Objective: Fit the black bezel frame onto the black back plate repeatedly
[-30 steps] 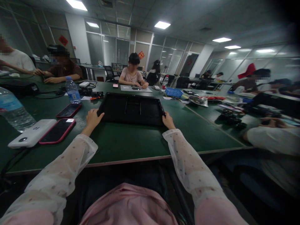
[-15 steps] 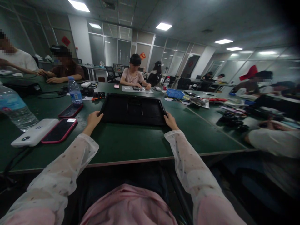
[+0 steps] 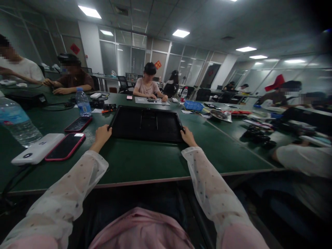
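Two bare hands, both in sheer dotted sleeves, are recorded in the head view, one at each side of a black rectangular panel (image 3: 147, 123). Left hand (image 3: 103, 137): thumb and fingers pinch the panel's left edge, close to its near corner. Right hand (image 3: 188, 136): it pinches the opposite edge in the same way, thumb uppermost. The panel spans the space between the hands and extends beyond them, its rim raised and a squarish recess at its middle. It lies over the green table (image 3: 147, 162); whether its underside touches the surface cannot be told.

Left of the left hand is a smartphone in a red case (image 3: 64, 147), dark screen up, just beside a white power bank (image 3: 37, 148). Farther left stands a large water bottle (image 3: 19, 121). Beyond the left hand are a second smartphone (image 3: 78, 124), a smaller blue-capped bottle (image 3: 83, 102) and an orange-handled tool (image 3: 107, 111). Beyond the right hand is a blue plastic basket (image 3: 193, 104); well to its right lies a black bundle (image 3: 256, 136), contents unclear. Past the panel from both hands sits a co-worker in a pale pink top (image 3: 146, 84).
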`<state>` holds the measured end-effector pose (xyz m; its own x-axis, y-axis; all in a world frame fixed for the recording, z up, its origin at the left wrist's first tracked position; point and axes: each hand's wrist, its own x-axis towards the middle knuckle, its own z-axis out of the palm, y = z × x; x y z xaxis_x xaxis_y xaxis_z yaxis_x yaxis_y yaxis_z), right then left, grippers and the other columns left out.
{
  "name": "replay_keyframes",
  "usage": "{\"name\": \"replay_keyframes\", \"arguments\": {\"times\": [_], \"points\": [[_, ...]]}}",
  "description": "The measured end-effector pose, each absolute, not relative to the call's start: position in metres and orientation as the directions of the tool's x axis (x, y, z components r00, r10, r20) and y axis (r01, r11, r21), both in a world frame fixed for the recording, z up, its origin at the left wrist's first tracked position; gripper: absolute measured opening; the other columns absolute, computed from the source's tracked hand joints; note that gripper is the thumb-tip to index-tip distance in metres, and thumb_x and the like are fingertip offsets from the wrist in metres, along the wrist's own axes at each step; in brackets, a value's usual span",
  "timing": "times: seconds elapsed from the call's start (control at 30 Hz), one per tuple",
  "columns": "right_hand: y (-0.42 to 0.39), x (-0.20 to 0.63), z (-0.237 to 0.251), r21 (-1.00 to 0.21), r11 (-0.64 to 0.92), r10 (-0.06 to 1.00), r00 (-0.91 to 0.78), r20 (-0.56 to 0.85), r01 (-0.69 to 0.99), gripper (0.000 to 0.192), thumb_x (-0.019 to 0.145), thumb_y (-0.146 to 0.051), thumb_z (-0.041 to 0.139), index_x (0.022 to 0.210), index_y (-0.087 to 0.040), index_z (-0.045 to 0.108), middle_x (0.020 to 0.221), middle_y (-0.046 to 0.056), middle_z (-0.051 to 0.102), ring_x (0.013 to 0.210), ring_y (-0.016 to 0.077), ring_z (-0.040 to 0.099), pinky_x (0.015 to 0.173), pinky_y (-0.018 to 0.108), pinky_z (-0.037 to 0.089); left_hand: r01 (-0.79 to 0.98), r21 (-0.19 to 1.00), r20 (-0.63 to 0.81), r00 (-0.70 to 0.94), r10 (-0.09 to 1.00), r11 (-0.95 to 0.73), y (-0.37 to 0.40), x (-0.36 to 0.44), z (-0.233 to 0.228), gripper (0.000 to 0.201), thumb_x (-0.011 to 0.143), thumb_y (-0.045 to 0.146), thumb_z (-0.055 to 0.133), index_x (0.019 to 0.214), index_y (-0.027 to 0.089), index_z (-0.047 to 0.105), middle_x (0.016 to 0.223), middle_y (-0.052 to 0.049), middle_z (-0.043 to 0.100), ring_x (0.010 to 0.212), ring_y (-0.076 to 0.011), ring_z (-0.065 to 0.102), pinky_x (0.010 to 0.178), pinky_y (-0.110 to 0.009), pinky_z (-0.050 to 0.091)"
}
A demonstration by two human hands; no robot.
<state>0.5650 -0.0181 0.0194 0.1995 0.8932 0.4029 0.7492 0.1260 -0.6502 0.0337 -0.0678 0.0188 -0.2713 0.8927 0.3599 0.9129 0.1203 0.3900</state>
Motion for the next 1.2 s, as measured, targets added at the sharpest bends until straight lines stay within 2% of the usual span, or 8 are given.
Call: {"name": "replay_keyframes", "arguments": {"times": [0.23, 0.47, 0.67, 0.8, 1.03, 1.2], "points": [[-0.025, 0.562, 0.029, -0.601, -0.02, 0.922, 0.247, 0.298, 0.799, 0.053, 0.103, -0.041, 0.053, 0.15, -0.016, 0.06, 0.131, 0.02, 0.074, 0.128, 0.0387, 0.067, 0.117, 0.057, 0.046, 0.906, 0.414, 0.352, -0.25, 0.902, 0.089, -0.067, 0.033, 0.016, 0.05, 0.105, 0.039, 0.051, 0.14, 0.01, 0.071, 0.131, -0.023, 0.074, 0.123, -0.0412, 0.069, 0.104, -0.048, 0.052], [-0.021, 0.563, 0.023, -0.589, 0.02, 0.894, 0.249, 0.373, 0.808, 0.051, 0.104, -0.046, 0.052, 0.146, -0.021, 0.065, 0.118, 0.017, 0.079, 0.12, 0.0375, 0.07, 0.113, 0.057, 0.049, 0.901, 0.414, 0.33, -0.281, 0.901, 0.13, -0.068, 0.037, 0.019, 0.051, 0.106, 0.041, 0.049, 0.143, 0.012, 0.068, 0.132, -0.025, 0.073, 0.124, -0.0423, 0.069, 0.103, -0.05, 0.052], [-0.019, 0.563, 0.022, -0.546, 0.006, 0.906, 0.226, 0.358, 0.838, 0.053, 0.104, -0.038, 0.048, 0.149, -0.014, 0.06, 0.129, 0.021, 0.076, 0.123, 0.0382, 0.069, 0.111, 0.056, 0.05, 0.908, 0.397, 0.296, -0.262, 0.919, 0.131, -0.061, 0.033, 0.017, 0.049, 0.107, 0.036, 0.05, 0.145, 0.008, 0.066, 0.135, -0.022, 0.073, 0.127, -0.0371, 0.068, 0.107, -0.044, 0.051], [-0.018, 0.565, 0.019, -0.526, 0.03, 0.917, 0.186, 0.352, 0.85, 0.052, 0.103, -0.035, 0.047, 0.148, -0.012, 0.057, 0.127, 0.021, 0.076, 0.122, 0.0382, 0.07, 0.11, 0.056, 0.051, 0.916, 0.375, 0.295, -0.263, 0.919, 0.142, -0.061, 0.031, 0.016, 0.049, 0.107, 0.035, 0.05, 0.143, 0.008, 0.067, 0.135, -0.021, 0.073, 0.126, -0.036, 0.069, 0.107, -0.043, 0.052], [-0.016, 0.559, 0.016, -0.57, 0.057, 0.898, 0.207, 0.388, 0.82, 0.052, 0.105, -0.041, 0.044, 0.145, -0.012, 0.058, 0.121, 0.023, 0.076, 0.117, 0.0392, 0.071, 0.103, 0.056, 0.055, 0.905, 0.392, 0.259, -0.28, 0.924, 0.164, -0.058, 0.029, 0.013, 0.052, 0.106, 0.043, 0.055, 0.145, 0.01, 0.066, 0.139, -0.019, 0.072, 0.129, -0.0353, 0.068, 0.105, -0.041, 0.052], [-0.017, 0.56, 0.019, -0.547, 0.035, 0.899, 0.213, 0.383, 0.836, 0.051, 0.105, -0.042, 0.044, 0.145, -0.014, 0.059, 0.119, 0.021, 0.077, 0.114, 0.0383, 0.071, 0.104, 0.055, 0.054, 0.916, 0.369, 0.242, -0.255, 0.936, 0.154, -0.055, 0.028, 0.013, 0.052, 0.108, 0.041, 0.048, 0.146, 0.01, 0.066, 0.14, -0.02, 0.071, 0.13, -0.0357, 0.066, 0.105, -0.041, 0.051]]}}
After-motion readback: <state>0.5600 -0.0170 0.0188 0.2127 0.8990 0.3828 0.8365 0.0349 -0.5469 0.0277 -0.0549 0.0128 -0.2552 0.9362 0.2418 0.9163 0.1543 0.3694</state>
